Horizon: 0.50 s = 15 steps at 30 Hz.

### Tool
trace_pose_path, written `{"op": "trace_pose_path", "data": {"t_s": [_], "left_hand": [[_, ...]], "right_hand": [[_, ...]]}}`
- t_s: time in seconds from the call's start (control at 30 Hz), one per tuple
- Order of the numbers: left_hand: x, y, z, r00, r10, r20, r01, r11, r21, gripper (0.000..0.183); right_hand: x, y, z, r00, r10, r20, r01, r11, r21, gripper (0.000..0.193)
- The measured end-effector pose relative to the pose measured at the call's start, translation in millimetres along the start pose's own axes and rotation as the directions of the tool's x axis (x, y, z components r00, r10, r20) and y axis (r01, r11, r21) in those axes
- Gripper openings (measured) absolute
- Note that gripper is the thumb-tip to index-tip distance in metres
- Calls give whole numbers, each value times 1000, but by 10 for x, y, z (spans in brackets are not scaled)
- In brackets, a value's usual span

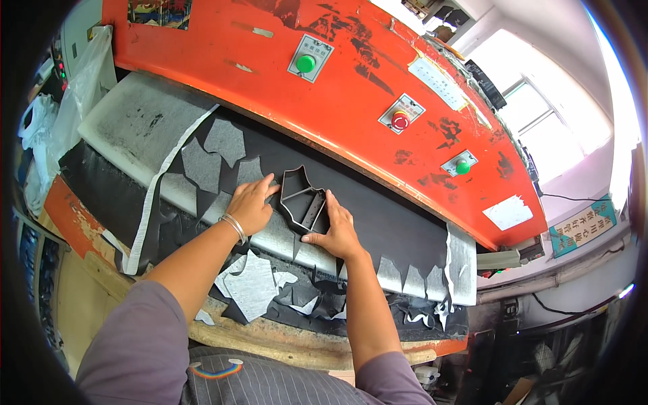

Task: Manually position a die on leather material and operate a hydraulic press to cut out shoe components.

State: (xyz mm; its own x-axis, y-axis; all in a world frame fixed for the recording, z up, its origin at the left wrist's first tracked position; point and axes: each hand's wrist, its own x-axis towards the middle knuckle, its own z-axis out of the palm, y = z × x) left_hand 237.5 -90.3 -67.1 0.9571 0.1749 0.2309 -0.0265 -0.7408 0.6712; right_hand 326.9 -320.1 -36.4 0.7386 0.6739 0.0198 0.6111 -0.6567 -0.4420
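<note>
A dark metal cutting die with an irregular outline and inner crossbars rests on a black sheet of material. My right hand grips its right side, fingers along the wall and thumb at the near corner. At the die's left side is my left hand, its fingers stretched out and their tips close against the wall; whether they press on it I cannot tell. Grey-white gaps where shapes have been cut out show in the sheet, left of the die and along its near edge.
A red machine beam spans the far side, bearing green buttons and a red stop button. Cut pale pieces and black scraps lie along the near edge. Plastic bags hang at the far left.
</note>
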Motion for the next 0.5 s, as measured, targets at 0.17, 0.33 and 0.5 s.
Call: {"op": "trace_pose_path", "data": {"t_s": [0.17, 0.33, 0.5], "left_hand": [[12, 57, -10, 1000, 20, 19, -20, 1000, 6, 60], [12, 37, -36, 999, 18, 33, -19, 999, 40, 60], [12, 114, 20, 1000, 20, -17, -19, 1000, 18, 62]], "right_hand": [[-31, 34, -24, 1000, -4, -31, 5, 1000, 23, 126], [-17, 3, -27, 999, 13, -29, -12, 1000, 26, 125], [-44, 88, -43, 999, -12, -38, 13, 1000, 10, 127]]}}
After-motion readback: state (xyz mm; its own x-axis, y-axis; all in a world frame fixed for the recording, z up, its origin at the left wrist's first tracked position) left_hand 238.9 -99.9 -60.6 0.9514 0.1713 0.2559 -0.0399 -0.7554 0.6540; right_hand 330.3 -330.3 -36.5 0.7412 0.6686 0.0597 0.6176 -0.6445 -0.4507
